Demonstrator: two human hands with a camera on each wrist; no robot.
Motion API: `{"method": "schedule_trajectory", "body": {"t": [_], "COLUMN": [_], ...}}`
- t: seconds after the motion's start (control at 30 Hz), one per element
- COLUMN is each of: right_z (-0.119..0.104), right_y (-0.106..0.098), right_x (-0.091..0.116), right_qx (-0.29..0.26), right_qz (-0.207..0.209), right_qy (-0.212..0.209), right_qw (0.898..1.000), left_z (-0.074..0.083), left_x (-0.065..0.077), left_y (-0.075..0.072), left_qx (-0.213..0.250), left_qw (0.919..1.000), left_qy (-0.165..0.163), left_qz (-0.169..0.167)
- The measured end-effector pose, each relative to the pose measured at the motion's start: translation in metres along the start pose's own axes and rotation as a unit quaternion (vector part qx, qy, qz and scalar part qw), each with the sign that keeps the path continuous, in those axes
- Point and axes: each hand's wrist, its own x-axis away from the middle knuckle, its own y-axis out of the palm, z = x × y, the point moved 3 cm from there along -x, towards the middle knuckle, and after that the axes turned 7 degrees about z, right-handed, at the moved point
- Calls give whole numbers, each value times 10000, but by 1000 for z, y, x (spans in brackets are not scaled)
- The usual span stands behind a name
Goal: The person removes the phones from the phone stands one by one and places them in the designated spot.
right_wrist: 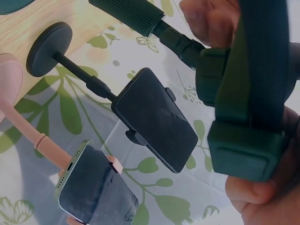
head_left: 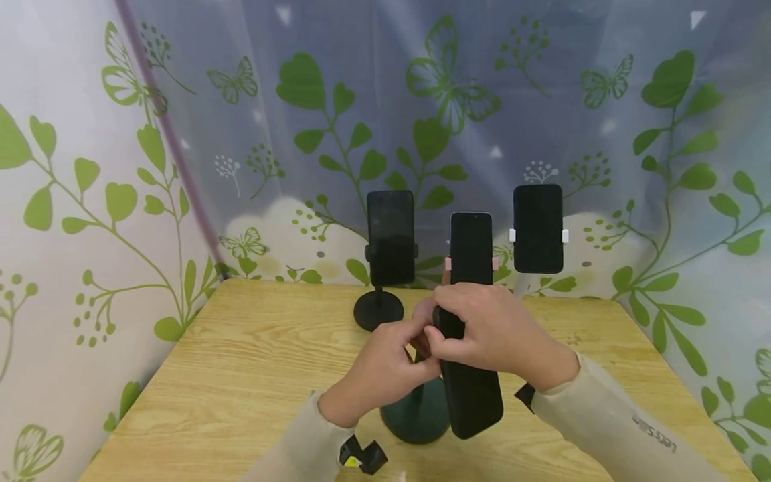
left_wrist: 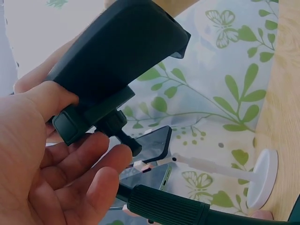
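Note:
A black smartphone point(head_left: 472, 405) is tilted in front of me, in the clamp point(left_wrist: 71, 124) of a dark green phone stand. My right hand point(head_left: 490, 328) grips the phone from above near its far end, thumb on the near side. My left hand point(head_left: 382, 368) holds the clamp, its thumb along the upper edge and fingers curled beneath, beside the ball joint point(left_wrist: 112, 124). In the right wrist view the clamp's end block point(right_wrist: 246, 150) sits close against the phone's edge. The stand's round green base point(head_left: 415, 425) rests on the table under my hands.
Behind my hands stand three more phones on holders: one on a black stand point(head_left: 378, 311), one in a pink clamp point(head_left: 448, 264), one in a white clamp point(head_left: 565, 235). The wooden table point(head_left: 241, 368) meets a leaf-patterned cloth point(head_left: 337, 60) at the back.

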Motion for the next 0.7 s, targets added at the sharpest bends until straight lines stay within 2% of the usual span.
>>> {"method": "schedule_trajectory", "body": {"t": [0.13,0.43,0.7], "right_z": [0,-6,-14], "right_y": [-2,-10,-23], "right_x": [3,13,34], "right_qx": [154,187,236], "right_qz": [44,577,1009], "right_qy": [31,-237,-285], "right_qw": [9999,9979,9942], "left_z": [-1,-1,-2], "left_x": [-1,-2,-2], "left_y": [1,2,3], "left_qx": [-124,-71,144], "left_qw": [9999,9999,9997], "left_qy": [95,17,-120], "left_qz": [13,120,147]}}
